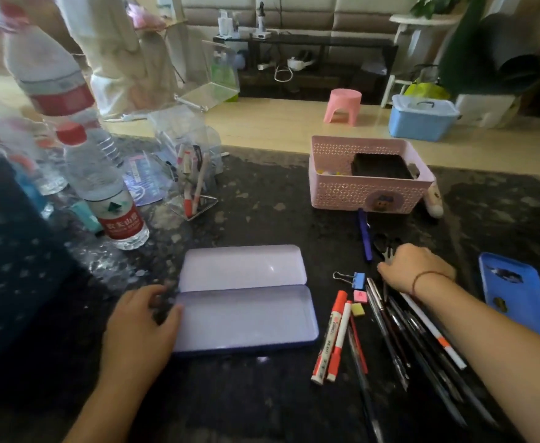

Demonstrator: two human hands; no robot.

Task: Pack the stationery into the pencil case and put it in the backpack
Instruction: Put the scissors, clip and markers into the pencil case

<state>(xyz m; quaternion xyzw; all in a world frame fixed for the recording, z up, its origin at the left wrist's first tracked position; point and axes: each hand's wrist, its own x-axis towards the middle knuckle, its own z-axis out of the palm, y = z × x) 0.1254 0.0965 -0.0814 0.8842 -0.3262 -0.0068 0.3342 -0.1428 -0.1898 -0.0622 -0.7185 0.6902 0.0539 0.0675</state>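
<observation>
A person's left hand (pixel 141 324) is resting with fingers spread and released against the left end of an open lilac pencil case (pixel 246 318) lying flat and empty on the dark worktop (pixel 262 203). The right hand (pixel 417 266) is curling its grip down over dark stationery — whether it is grasping anything, I cannot tell. Just beneath that wrist, pens (pixel 399 330) are fanning out; orange markers (pixel 332 337) and a blue binder clip (pixel 356 279) are lying to its left.

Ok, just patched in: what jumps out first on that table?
The open pencil case lies empty at centre, the left hand resting at its left end. To its right lies a loose pile of pens with two orange markers, the right hand at the pile's far end. A pink basket stands behind.
</observation>
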